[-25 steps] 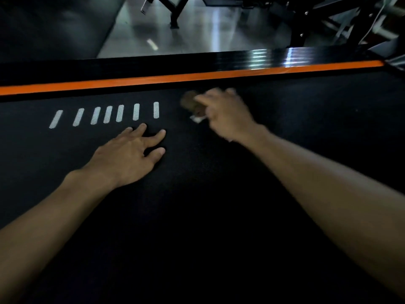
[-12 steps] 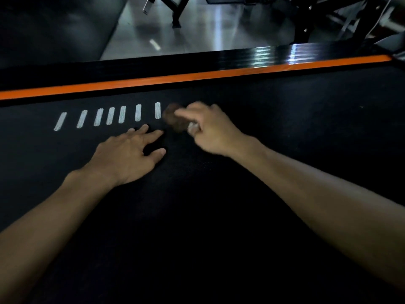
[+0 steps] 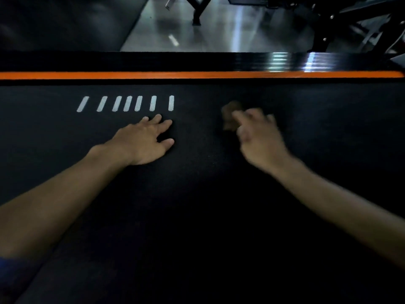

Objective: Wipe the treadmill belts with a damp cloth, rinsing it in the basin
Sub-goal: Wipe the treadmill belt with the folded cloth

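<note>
Right hand (image 3: 259, 137) motion-blurred, finger pose unclear; brown cloth (image 3: 230, 115) at its fingertips smeared, shape and grip unreadable. Both forearms cut by the near edges. Belt (image 3: 197, 216) runs off left, right, near. Far machine frames (image 3: 328, 23) dark, cropped at top.

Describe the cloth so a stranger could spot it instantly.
Start at the orange stripe along the far edge of the black treadmill belt. Below it, right of the white dashes, the right hand grips the cloth: a blurred brown wad, the only brown thing on the belt.
</note>
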Motion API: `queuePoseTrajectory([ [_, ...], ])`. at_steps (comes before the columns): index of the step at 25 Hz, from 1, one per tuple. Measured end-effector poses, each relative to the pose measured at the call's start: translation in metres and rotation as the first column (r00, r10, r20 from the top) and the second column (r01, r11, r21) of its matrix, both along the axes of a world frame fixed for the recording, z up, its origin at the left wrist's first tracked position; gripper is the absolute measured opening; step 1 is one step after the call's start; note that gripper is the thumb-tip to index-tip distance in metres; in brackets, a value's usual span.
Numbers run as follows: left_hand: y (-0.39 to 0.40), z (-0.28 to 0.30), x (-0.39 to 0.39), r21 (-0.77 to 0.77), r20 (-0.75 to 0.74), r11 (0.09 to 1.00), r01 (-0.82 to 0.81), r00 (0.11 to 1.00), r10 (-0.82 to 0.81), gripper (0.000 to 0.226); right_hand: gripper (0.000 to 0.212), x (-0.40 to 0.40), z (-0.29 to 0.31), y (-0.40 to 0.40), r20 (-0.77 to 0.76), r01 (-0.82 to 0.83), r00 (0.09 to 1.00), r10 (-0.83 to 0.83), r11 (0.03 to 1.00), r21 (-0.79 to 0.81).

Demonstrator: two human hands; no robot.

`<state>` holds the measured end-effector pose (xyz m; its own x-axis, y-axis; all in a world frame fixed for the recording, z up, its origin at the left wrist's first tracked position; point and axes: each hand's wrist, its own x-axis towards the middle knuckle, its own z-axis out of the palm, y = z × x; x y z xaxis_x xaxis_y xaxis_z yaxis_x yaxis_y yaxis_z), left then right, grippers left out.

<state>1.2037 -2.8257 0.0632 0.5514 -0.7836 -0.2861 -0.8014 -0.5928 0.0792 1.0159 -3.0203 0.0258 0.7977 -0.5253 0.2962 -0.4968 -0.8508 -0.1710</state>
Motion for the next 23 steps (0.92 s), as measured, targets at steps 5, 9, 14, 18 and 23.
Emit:
queuePoseTrajectory([
  [5, 0.011, 0.0, -0.013, -0.046, 0.086, 0.999, 0.03, 0.996, -0.025, 0.061, 0.063, -0.053, -0.001, 0.162, -0.054, -0.645, 0.755, 0.654, 0.754, 0.124],
  [9, 0.031, 0.0, -0.025, -0.098, 0.078, 0.995, -0.004, 0.997, 0.012, 0.06, 0.055, -0.067, 0.002, 0.07, -0.015, -0.459, 0.888, 0.459, 0.887, -0.042],
  [14, 0.056, 0.01, -0.027, -0.019, 0.03, 1.0, 0.002, 1.0, -0.002, 0.06, 0.054, -0.106, 0.001, -0.039, -0.069, 0.26, 0.964, -0.256, 0.963, 0.065],
  [18, 0.058, 0.02, -0.027, 0.056, -0.028, 0.998, -0.015, 0.999, 0.017, 0.064, 0.057, -0.103, -0.011, 0.112, -0.003, -0.396, 0.918, 0.397, 0.915, 0.08],
  [23, 0.08, 0.025, -0.049, 0.027, -0.057, 0.999, 0.022, 0.998, -0.021, 0.065, 0.059, -0.128, 0.004, 0.174, -0.054, -0.816, 0.564, 0.824, 0.567, 0.113],
])
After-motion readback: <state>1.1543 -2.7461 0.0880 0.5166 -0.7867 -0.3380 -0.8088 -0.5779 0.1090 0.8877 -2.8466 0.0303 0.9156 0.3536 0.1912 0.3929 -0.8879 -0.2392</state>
